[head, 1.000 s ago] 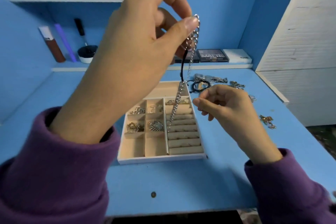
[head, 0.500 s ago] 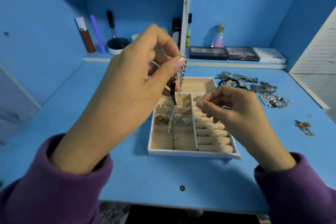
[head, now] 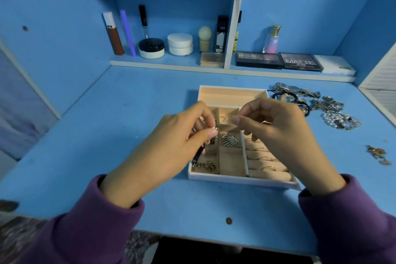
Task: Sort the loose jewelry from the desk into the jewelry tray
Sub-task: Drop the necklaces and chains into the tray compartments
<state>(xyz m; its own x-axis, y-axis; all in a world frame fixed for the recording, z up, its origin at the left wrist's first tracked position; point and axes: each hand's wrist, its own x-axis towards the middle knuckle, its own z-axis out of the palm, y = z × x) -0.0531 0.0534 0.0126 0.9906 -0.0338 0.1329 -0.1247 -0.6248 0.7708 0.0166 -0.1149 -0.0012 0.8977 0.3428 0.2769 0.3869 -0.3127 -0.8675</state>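
Chain (head: 203,165) w/ its lower end pooled in front-left compartment of jewelry tray (head: 242,179) wants feeding down slowly & releasing low, so it doesn't spill over the divider; left hand (head: 169,148) pinches its top end above the tray, right hand (head: 278,133) curled just beside, can't tell if holding anything.

Makeup lines the back shelf (head: 171,64).
A black-lidded jar (head: 151,46) and a white jar (head: 180,44) sit side by side; a pink perfume bottle (head: 270,40) stands behind the MATTE palette (head: 300,62).
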